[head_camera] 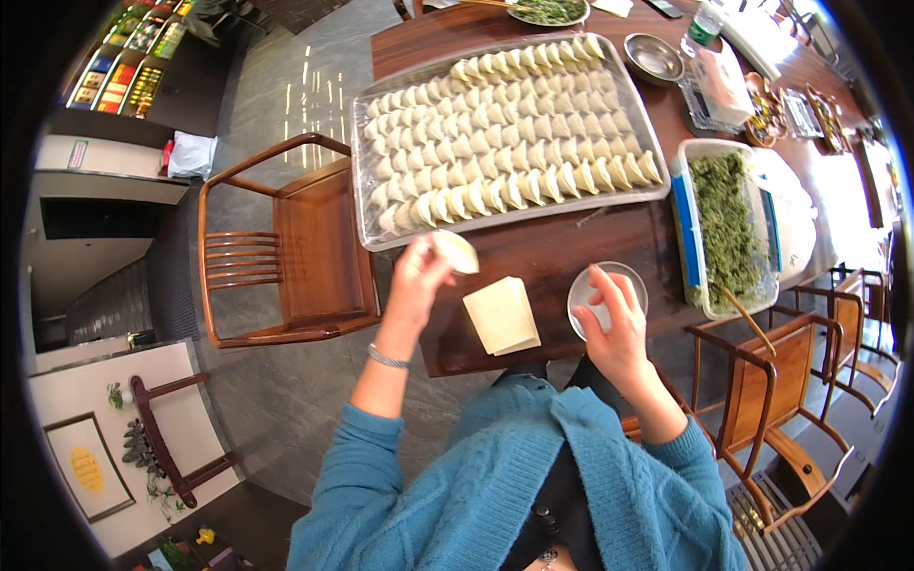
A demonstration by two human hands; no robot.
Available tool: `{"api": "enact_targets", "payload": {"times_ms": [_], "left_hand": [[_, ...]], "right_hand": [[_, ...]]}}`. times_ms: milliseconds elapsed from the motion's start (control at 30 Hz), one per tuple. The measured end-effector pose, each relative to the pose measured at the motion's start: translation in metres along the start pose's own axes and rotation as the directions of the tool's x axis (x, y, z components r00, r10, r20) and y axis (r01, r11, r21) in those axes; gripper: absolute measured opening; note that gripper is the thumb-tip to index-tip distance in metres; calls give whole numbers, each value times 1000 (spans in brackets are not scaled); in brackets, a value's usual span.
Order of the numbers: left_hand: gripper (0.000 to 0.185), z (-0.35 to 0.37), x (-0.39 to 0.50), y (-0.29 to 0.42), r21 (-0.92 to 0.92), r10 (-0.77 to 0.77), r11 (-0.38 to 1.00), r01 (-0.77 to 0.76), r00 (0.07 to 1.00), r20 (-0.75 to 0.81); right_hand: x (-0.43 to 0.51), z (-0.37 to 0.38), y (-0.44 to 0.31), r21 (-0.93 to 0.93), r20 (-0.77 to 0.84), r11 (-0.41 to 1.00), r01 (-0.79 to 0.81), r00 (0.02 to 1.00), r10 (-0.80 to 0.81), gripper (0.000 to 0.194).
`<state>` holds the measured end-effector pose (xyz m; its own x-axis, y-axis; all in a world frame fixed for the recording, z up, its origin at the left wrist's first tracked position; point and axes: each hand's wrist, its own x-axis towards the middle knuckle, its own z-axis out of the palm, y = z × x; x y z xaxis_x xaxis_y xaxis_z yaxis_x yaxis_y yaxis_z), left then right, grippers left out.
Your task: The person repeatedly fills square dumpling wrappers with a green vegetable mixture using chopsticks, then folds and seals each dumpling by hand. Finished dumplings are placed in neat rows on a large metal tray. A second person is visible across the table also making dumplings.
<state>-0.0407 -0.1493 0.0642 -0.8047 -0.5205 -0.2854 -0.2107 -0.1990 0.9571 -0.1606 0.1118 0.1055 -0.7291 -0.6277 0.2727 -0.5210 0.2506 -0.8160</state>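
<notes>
My left hand (416, 277) pinches a pale folded dumpling (458, 252) by its edge, close to the near left rim of a large tray (564, 213). Rows of pleated dumplings (500, 135) stand on the tray over clear film. Between my hands lies a stack of square, pale yellow dough wrappers (502, 317), slightly fanned. Over a small round bowl (635, 278) is my right hand (615, 332), its thumb and fingers apart and nothing held. Whether its fingertips touch what is in the bowl cannot be seen.
A plastic container (687, 232) of chopped green filling (722, 214) stands to the right, with a wooden utensil (746, 321) sticking out over its near edge. Beyond are a metal bowl (653, 58), a water bottle (703, 28) and a plate of greens (550, 11). A wooden chair (314, 243) stands left.
</notes>
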Motion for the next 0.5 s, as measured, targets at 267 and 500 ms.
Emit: {"api": "enact_targets", "payload": {"times_ms": [267,500], "left_hand": [[17,-105,93,-21,436,-161,868,238,965,-206],[14,-96,119,-31,616,-216,722,315,949,-231]], "right_hand": [[-26,9,11,-38,147,989,-145,978,149,33],[-31,25,7,-9,268,986,-166,950,162,27]]}}
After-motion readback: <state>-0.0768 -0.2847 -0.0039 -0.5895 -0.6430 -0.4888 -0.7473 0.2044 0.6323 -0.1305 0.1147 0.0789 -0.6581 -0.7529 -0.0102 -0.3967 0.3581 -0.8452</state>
